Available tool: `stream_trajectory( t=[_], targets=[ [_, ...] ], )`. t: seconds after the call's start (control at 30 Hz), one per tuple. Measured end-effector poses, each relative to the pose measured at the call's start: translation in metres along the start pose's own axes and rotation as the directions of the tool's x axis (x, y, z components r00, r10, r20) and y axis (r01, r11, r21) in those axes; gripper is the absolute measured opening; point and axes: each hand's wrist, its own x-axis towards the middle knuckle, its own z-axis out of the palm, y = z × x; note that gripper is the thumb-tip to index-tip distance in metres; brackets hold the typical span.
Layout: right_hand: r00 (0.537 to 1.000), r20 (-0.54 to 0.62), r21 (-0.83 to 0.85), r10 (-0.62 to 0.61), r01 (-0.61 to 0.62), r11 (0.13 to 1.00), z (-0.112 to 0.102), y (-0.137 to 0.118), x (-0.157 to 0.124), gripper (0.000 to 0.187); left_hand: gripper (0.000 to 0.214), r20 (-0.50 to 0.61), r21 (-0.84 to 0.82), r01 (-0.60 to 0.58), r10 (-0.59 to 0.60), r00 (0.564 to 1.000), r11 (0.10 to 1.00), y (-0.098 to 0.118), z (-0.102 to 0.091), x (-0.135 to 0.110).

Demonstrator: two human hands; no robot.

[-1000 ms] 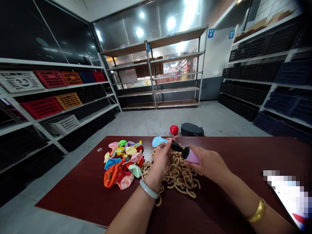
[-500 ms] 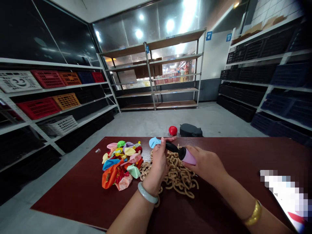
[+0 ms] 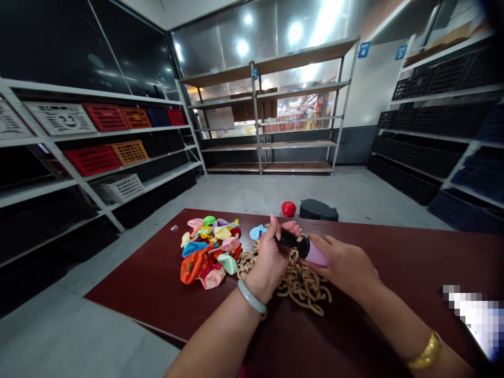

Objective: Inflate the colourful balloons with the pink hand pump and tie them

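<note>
My left hand (image 3: 271, 257) is closed around the neck of a limp light-blue balloon (image 3: 257, 231) and holds it on the black nozzle of a small pump. My right hand (image 3: 346, 265) grips the pump (image 3: 305, 248) by its pink body. Both hands hover just above a heap of tan hook-shaped clips (image 3: 303, 283) on the dark red table (image 3: 157, 278). Left of my hands lies a pile of uninflated balloons (image 3: 208, 252) in many colours.
Beyond the table's far edge a red ball (image 3: 289, 208) and a black bag (image 3: 318, 210) sit on the grey floor. Shelving with coloured crates (image 3: 106, 136) lines the left, dark crates fill the right shelves. A blurred patch (image 3: 476, 315) covers the table's right corner.
My view has swung a little left and lower. Both hands keep their hold; the blue balloon now sits closer against my left fingers on the nozzle.
</note>
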Motion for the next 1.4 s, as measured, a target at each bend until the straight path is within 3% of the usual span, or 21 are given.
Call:
stream_trajectory(
  t=[0.13, 0.27, 0.5, 0.7, 0.9, 1.0, 1.17, 1.4],
  targets=[
    [0.999, -0.034, 0.024, -0.036, 0.037, 0.999, 0.006, -0.005, -0.001, 0.055, 0.046, -0.064, 0.023, -0.086, 0.088, 0.994, 0.996, -0.002, 0.004, -0.002],
    [0.998, -0.032, 0.026, -0.051, 0.051, 0.998, 0.011, -0.004, -0.001, 0.054, 0.056, -0.086, -0.016, -0.108, 0.106, 0.991, 0.994, 0.011, 0.005, 0.004],
    [0.998, -0.034, -0.006, -0.048, 0.048, 0.999, 0.015, 0.012, -0.002, 0.051, 0.05, -0.008, -0.015, -0.182, 0.182, 0.983, 0.983, 0.042, -0.005, 0.016],
    [0.998, -0.026, 0.013, -0.063, 0.064, 0.998, 0.017, 0.015, -0.002, 0.053, 0.048, -0.003, 0.015, -0.183, 0.183, 0.983, 0.983, 0.02, -0.003, 0.007],
    [0.999, 0.006, 0.044, -0.051, 0.051, 0.998, 0.005, 0.008, 0.0, 0.055, 0.041, -0.014, 0.052, 0.009, -0.008, 1.0, 0.999, -0.006, -0.001, 0.0],
    [0.999, -0.012, -0.007, -0.048, 0.048, 0.999, 0.003, 0.013, 0.0, 0.055, 0.025, -0.001, 0.005, 0.081, -0.081, 0.997, 0.997, -0.003, 0.003, -0.001],
    [0.997, -0.076, -0.031, -0.026, 0.024, 0.999, 0.006, 0.022, 0.002, 0.055, 0.015, 0.049, -0.031, 0.012, -0.01, 0.999, 0.999, 0.003, 0.007, -0.003],
    [0.995, -0.101, -0.062, 0.008, -0.014, 0.998, 0.004, 0.016, 0.001, 0.058, 0.029, 0.106, 0.061, -0.032, 0.026, 0.994, 0.998, 0.008, 0.01, -0.005]
  ],
)
